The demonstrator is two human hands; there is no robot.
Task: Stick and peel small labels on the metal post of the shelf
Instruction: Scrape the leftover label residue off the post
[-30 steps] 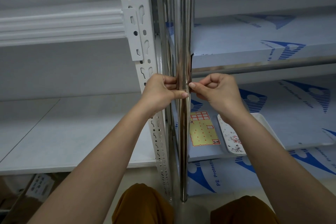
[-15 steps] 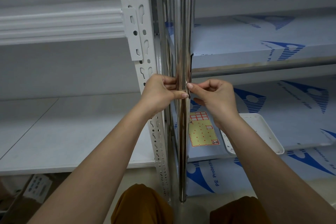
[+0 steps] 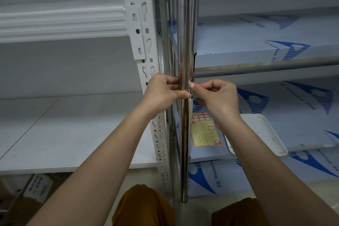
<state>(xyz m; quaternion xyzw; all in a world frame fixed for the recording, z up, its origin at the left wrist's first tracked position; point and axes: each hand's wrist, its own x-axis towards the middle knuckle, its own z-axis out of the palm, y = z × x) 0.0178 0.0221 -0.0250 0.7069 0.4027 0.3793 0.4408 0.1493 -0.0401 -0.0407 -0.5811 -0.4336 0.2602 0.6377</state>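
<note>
A shiny chrome post [image 3: 185,42] of the shelf runs straight up the middle. My left hand [image 3: 163,93] grips the post from the left, its thumb lying across the front and its fingers behind. My right hand [image 3: 216,101] is at the post's right edge, thumb and forefinger pinched together at the metal, just above the left thumb; any label between them is too small to make out. A yellow label sheet [image 3: 204,130] with red-edged labels lies on the shelf behind the post.
A white perforated upright [image 3: 145,42] stands just left of the chrome post, with white shelves [image 3: 64,134] beyond it. Blue-printed film covers the right-hand shelves [image 3: 266,38]. A white tray [image 3: 266,134] sits right of the sheet. My knees are at the bottom edge.
My right hand's pinch rose a little along the post's right edge and its fingers spread slightly. The tray, with speckled contents a second ago, is now mostly hidden by my forearm. My left hand kept its grip.
</note>
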